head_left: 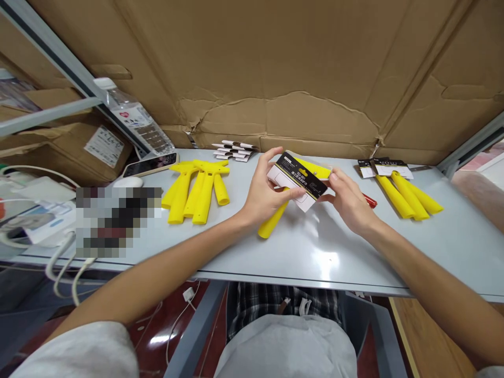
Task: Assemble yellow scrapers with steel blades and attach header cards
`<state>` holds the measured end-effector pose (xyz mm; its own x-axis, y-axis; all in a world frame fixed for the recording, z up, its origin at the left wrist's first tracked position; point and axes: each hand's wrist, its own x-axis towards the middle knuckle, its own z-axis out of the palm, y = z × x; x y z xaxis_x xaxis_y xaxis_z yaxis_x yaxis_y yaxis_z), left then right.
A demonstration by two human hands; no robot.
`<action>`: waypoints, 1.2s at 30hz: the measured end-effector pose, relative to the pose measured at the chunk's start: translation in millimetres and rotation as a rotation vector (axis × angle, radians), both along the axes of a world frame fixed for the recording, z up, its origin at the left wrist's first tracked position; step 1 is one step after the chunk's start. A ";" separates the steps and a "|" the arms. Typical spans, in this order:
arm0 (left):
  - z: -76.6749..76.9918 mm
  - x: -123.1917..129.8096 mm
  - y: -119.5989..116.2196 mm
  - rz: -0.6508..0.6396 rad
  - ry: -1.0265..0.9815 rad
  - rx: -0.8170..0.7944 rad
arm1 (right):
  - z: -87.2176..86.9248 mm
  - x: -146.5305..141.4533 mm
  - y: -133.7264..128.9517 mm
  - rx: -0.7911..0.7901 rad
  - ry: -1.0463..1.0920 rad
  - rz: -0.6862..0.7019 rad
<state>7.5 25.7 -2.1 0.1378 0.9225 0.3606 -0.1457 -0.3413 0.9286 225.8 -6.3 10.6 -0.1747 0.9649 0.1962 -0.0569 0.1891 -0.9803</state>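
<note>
Both hands, L (pixel 264 191) & R (pixel 350 202), gripping carded yellow-handled tool (pixel 271 220); we'd risk card (pixel 301 181) creasing if thumbs press hard.

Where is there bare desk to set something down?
The desk is bare between the right hand and the front edge, and to the right of the carded yellow-handled tools. Its left end is crowded with a phone and cables.

Bright, even indoor light falls from above, leaving a white glare patch on the grey counter (pixel 354 265) and soft shadows below the hands. Wide-angle distortion bends the edges; a pixelated block hides part of the left side.
</note>
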 end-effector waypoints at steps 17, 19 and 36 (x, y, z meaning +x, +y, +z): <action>-14.3 15.2 -2.1 -0.001 -0.289 -0.217 | -23.4 -33.2 -18.2 -0.311 0.030 0.293; -12.0 14.0 -2.6 -0.006 -0.273 -0.231 | -22.4 -32.8 -18.6 -0.304 0.022 0.258; -1.1 -9.7 26.4 0.242 -0.097 -0.264 | -16.3 -19.1 -11.7 -0.411 -0.125 0.206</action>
